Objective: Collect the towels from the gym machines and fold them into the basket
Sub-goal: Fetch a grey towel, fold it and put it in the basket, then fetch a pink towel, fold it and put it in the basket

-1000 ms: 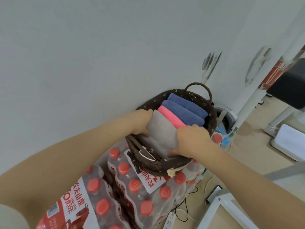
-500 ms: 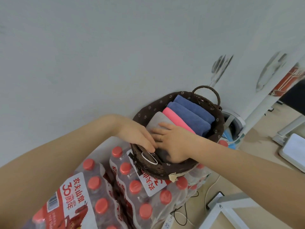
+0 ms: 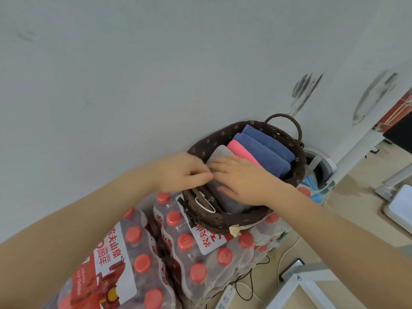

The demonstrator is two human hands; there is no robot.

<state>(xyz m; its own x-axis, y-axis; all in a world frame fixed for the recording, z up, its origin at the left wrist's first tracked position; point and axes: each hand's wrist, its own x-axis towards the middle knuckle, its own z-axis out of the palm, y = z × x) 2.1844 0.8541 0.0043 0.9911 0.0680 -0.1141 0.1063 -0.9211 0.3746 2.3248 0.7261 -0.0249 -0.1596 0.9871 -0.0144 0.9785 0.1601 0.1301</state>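
The right hand [image 3: 242, 178] lies flat in the basket [image 3: 299, 166], fingers straight and spread a little, pressing down on the grey towel [image 3: 219, 152]; a ring shows on one finger. The left hand [image 3: 181, 172] is at the basket's left rim, its fingers curled and meeting the right fingertips over the towel's left edge; whether they actually pinch the cloth cannot be told. The grey towel is folded and sits at the near-left end of the basket, mostly covered by the right hand. Just beyond it, to the right, stands the folded pink towel [image 3: 239, 148], touching it, and beyond that two folded blue towels [image 3: 265, 150] side by side, filling the basket toward its far handle [image 3: 296, 128]. The basket is dark brown wicker with a flowered brown liner, and a white-edged loop handle hangs at its near-left side. It rests on shrink-wrapped packs of water bottles [image 3: 185, 244] with red caps and red-and-white labels, stacked against a pale wall [image 3: 133, 74]. To the right, just behind the basket, stands a white bin [image 3: 321, 168] with blue contents. On the floor at lower right lie a power strip [image 3: 225, 297] and black and white cables, beside white metal frames [image 3: 307, 284].
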